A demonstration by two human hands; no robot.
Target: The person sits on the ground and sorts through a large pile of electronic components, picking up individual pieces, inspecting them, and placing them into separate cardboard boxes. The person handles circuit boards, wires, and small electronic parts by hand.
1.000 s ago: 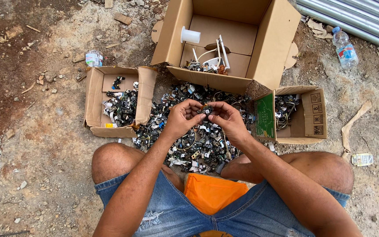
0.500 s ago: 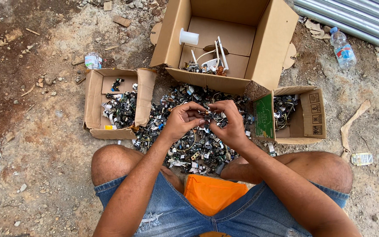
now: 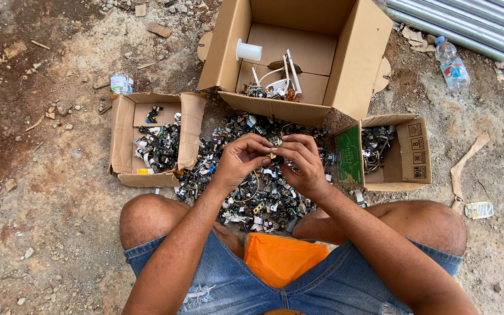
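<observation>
My left hand (image 3: 241,158) and my right hand (image 3: 303,161) meet over a pile of small electronic scrap parts (image 3: 252,195) on the ground between my knees. Both hands pinch one small metal part (image 3: 273,155) between their fingertips. The part is mostly hidden by my fingers. I sit with bare knees, in denim shorts and an orange shirt.
A small cardboard box (image 3: 125,137) holding sorted parts lies at the left. Another small box (image 3: 410,153) with dark parts and a green circuit board (image 3: 349,154) lies at the right. A large open box (image 3: 357,52) with white plastic pieces stands behind the pile. A plastic bottle (image 3: 451,63) lies by metal pipes.
The hands stay together over the pile; the fingers have shifted slightly around the small part.
</observation>
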